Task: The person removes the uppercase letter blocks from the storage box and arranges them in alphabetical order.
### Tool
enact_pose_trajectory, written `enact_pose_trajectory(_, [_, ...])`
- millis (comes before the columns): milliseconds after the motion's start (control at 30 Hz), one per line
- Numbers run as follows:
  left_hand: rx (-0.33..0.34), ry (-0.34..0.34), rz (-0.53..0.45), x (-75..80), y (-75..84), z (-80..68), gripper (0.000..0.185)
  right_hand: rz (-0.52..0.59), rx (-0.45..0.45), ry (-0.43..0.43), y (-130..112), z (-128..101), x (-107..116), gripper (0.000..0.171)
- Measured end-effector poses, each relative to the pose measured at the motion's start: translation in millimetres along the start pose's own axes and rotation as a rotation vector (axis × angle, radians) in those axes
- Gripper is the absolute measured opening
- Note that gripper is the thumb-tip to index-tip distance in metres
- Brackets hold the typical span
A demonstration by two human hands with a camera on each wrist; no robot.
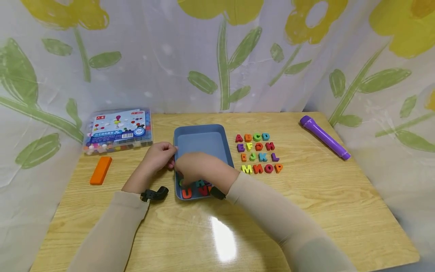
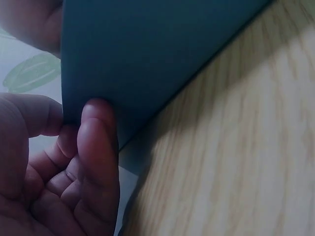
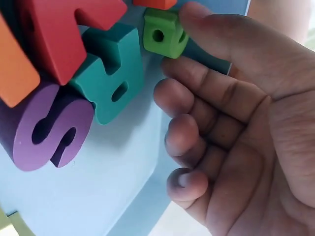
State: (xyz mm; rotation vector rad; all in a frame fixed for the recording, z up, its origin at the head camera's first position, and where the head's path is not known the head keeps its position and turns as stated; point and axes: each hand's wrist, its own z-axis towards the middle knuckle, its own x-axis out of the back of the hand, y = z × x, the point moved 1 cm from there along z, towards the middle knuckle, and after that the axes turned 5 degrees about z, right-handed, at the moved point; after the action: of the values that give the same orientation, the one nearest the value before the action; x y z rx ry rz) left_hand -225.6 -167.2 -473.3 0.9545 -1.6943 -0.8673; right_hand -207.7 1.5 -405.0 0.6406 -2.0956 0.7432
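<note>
A blue tray (image 1: pixel 200 140) lies mid-table. My left hand (image 1: pixel 167 154) grips its left rim; in the left wrist view the left hand (image 2: pixel 74 120) has its thumb and a curled finger against the tray wall (image 2: pixel 147 59). My right hand (image 1: pixel 195 169) reaches into the tray's near end, over loose foam letters. In the right wrist view my right hand (image 3: pixel 179 46) pinches a small green letter (image 3: pixel 160 32), beside a teal H (image 3: pixel 110 73), a purple S (image 3: pixel 47 132) and a red letter (image 3: pixel 64 29). An orange U (image 1: pixel 186 193) shows at the tray's near edge.
Right of the tray, foam letters A to P (image 1: pixel 258 153) lie in rows on the wooden table (image 1: pixel 306 204). A purple torch (image 1: pixel 324 138) lies at the far right. A plastic toy box (image 1: pixel 117 130) and an orange block (image 1: pixel 100 170) are on the left. A flowered curtain hangs behind.
</note>
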Motion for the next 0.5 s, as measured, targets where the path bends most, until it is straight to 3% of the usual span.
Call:
enact_pose_trajectory(133, [-0.008,-0.004,0.006,-0.4,0.2,-2.2,0.035,-0.016,-0.005,0.009,0.2,1.7,-0.5,0.03])
enact_pose_trajectory(367, [-0.007,0.005,-0.008,-1.0,1.1,-1.8,0.034,0.115,-0.026,0.061,25.2,-0.7,9.1,0.012])
enact_pose_trajectory(500, [0.002,0.008,0.0,-1.4,0.0,-0.7,0.034,0.197,-0.013,0.085,45.3,2.4,10.2,0.023])
